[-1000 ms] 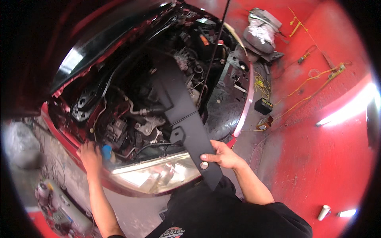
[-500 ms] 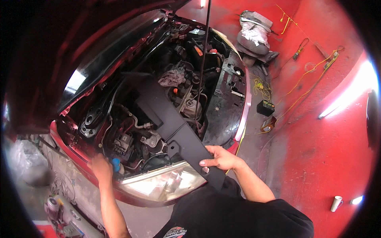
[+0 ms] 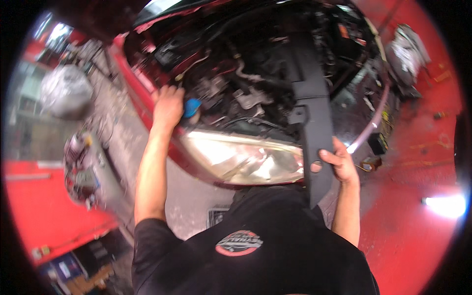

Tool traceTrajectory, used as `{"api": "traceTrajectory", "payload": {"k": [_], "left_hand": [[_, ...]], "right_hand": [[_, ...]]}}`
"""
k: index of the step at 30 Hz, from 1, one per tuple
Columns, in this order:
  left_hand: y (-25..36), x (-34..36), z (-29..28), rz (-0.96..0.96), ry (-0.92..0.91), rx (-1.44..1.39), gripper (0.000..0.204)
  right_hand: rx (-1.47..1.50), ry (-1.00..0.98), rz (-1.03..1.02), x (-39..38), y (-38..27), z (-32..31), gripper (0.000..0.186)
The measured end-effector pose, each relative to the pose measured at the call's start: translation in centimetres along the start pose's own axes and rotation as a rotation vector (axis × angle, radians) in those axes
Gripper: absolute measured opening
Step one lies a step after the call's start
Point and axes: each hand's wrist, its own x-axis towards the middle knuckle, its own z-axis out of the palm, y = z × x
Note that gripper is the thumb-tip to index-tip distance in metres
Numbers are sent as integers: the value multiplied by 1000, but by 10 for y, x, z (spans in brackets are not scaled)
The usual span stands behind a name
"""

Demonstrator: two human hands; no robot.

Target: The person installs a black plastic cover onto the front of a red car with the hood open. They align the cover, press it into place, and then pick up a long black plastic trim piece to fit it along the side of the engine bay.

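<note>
My right hand (image 3: 339, 162) holds a long black panel (image 3: 317, 128) by its near end, thumb on top beside a round hole. The panel stretches over the open engine bay (image 3: 246, 93) and past the right end of the cloudy headlight (image 3: 236, 157). My left hand (image 3: 167, 105) has its fingers curled on the red fender's edge (image 3: 132, 73), just left of a blue cap (image 3: 193, 105). The picture is slightly blurred, so its fingertips are indistinct.
A compressor with a tank (image 3: 93, 172) and a silvery bundle (image 3: 66, 91) are at the left. To the right are a covered stack (image 3: 408, 54), a black battery (image 3: 377, 142), yellow cords and a lit tube lamp (image 3: 445, 205) by red surfaces.
The view has turned, bringing more of the left side in. The panel's far end has swung rightward and now points nearly straight away from me. My left hand stays by the blue cap.
</note>
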Motion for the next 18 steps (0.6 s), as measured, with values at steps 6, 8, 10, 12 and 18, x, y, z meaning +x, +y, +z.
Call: {"api": "traceTrajectory", "payload": {"k": [6,8,10,12,18], "left_hand": [[-29,4,-25,-140,-194,-354,42],[-32,-1,-38,-321,57,-442,44],[-23,-13,-50,-551,276,-592,42],[-1,-30,-59,-736,380,-733,39],[125,-87,-52,-830,279,-1287,32]], "right_hand": [[-5,-18,-23,0,-8,13,58],[5,-31,-21,2,-5,13,60],[0,-37,11,5,0,11,63],[5,-56,18,10,5,9,66],[26,-84,2,34,11,11,68]]}}
